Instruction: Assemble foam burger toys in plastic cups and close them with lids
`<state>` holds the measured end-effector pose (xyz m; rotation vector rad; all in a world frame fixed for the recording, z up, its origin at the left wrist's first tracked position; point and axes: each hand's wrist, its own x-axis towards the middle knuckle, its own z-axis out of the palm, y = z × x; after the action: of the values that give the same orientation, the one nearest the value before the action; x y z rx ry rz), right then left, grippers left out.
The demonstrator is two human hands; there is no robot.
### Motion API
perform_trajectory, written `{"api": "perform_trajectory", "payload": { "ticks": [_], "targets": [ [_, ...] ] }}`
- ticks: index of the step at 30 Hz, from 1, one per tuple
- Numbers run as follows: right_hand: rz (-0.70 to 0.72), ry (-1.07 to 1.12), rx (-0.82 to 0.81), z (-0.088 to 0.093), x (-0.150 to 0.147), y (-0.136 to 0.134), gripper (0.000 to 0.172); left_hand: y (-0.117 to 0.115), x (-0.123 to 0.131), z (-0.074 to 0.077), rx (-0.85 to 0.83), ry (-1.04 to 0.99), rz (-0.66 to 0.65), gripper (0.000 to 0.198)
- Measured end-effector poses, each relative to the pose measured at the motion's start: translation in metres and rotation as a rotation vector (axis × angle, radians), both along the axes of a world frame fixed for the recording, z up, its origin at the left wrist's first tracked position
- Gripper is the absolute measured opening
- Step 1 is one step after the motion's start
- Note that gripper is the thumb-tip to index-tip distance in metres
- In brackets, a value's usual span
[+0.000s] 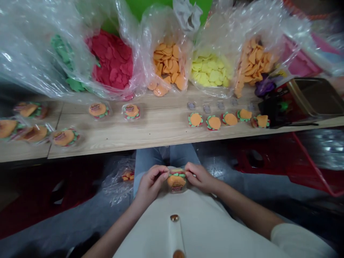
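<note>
Held: a candy burger (176, 181) sits between both hands in front of the chest, its long axis running side to side.
Left hand (151, 184): fingers (161, 172) closed, pinching the burger's left edge.
Right hand (200, 178): fingers (189, 167) closed, pinching its right edge; neither hand looks nearer.
Worktop (150, 138): lies ahead, carrying a row of candy burgers (215, 121) and small clear cups (206, 108).
Bags: clear plastic bags (27, 46) stand open beyond the worktop, holding red pieces (110, 59), orange pieces (166, 62), yellow pieces (209, 73) and green pieces (63, 57).
Below: a crumpled clear bag (118, 182) lies just left of the jeans (166, 154).
</note>
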<state>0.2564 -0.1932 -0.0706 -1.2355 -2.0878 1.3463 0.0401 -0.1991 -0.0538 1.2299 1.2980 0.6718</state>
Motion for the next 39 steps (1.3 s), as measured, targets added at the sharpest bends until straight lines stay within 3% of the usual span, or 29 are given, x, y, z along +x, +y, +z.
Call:
{"api": "perform_trajectory", "payload": {
  "ticks": [5,8,11,15,20,25,29,34,37,39],
  "targets": [
    [-0.024,0.017,-0.028,-0.003,-0.004,-0.001,0.016,0.010,0.000,0.010,-0.072,-0.045,-0.158,0.021],
    [0.005,0.014,-0.019,0.000,-0.009,0.000,0.016,0.018,0.003,0.017,0.028,0.007,-0.296,0.022],
    [0.061,-0.039,-0.035,0.006,-0.010,0.003,0.016,0.020,0.007,0.017,0.101,0.031,-0.315,0.021],
    [0.007,-0.037,-0.168,0.005,-0.011,0.004,0.014,0.016,0.010,0.006,0.080,0.036,-0.170,0.017],
    [-0.163,0.015,-0.258,-0.009,-0.021,-0.007,0.020,0.019,0.007,-0.010,-0.178,-0.080,0.221,0.027],
    [-0.428,0.267,-0.272,-0.010,-0.036,0.001,0.024,0.035,0.015,-0.008,-0.242,-0.317,0.474,0.031],
    [-0.542,0.439,-0.287,-0.009,-0.045,0.021,0.028,0.048,0.022,0.004,-0.231,-0.480,0.526,0.030],
    [-0.688,0.590,-0.296,-0.016,-0.058,0.028,0.027,0.047,0.022,0.012,-0.256,-0.673,0.466,0.035],
    [-0.521,0.586,-0.328,-0.013,-0.053,0.025,0.026,0.044,0.013,0.011,-0.242,-0.636,0.490,0.037],
    [-0.382,0.487,-0.314,-0.008,-0.041,0.027,0.024,0.044,0.003,0.010,-0.249,-0.562,0.425,0.038]
  ]
}}
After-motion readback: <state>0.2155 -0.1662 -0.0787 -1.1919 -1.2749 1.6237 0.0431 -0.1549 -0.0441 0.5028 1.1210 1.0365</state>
